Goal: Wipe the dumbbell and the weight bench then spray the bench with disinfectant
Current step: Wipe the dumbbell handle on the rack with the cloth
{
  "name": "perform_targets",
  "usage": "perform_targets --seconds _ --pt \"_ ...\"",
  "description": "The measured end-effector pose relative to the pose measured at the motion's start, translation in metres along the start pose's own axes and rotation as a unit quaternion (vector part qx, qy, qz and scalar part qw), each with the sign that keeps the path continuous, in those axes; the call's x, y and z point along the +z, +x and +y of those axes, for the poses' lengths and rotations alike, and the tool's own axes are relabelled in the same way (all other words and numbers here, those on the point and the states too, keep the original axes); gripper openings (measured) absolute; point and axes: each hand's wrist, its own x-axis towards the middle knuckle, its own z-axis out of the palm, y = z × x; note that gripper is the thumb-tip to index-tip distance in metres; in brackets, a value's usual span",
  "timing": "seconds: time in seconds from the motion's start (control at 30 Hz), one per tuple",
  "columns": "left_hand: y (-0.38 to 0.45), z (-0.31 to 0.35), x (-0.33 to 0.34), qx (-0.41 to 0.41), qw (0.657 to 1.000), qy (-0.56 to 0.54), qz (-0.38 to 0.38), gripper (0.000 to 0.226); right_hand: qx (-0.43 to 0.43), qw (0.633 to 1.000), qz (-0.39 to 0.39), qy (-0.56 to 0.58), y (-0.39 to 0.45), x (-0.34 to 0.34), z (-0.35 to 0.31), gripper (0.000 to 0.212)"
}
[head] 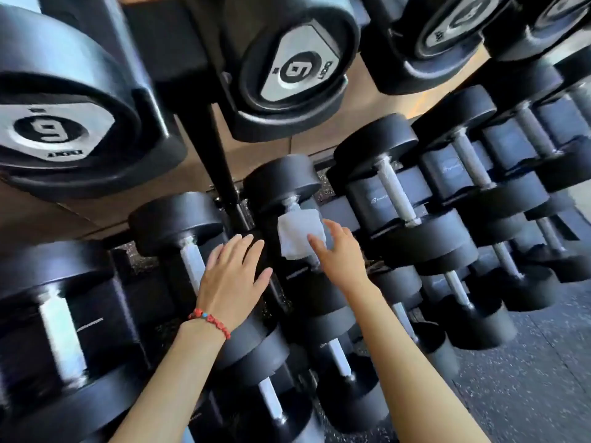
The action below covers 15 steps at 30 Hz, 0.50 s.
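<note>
A dark metal rack (224,174) carries rows of black dumbbells on tiers. On its upper tier sit large dumbbells (291,68) whose silver end plates bear the number 9. The lower tier holds smaller round-headed dumbbells (399,199) with bare metal handles, lying side by side and close together. One of these, the middle dumbbell (281,180), has a white cloth (299,233) draped over its handle. The rack stands on a speckled dark rubber floor (527,394).
</note>
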Motion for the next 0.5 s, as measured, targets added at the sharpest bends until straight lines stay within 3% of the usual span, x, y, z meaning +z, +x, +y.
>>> perform_targets --seconds 0.23,0.5 --pt "0.008 -0.013 0.013 0.000 1.000 -0.012 0.021 0.052 0.089 0.995 -0.038 0.020 0.039 0.022 -0.004 0.082" --pt "0.000 -0.020 0.017 -0.014 1.000 -0.022 -0.010 0.052 0.117 0.989 0.024 0.092 0.048 0.025 -0.002 0.048"
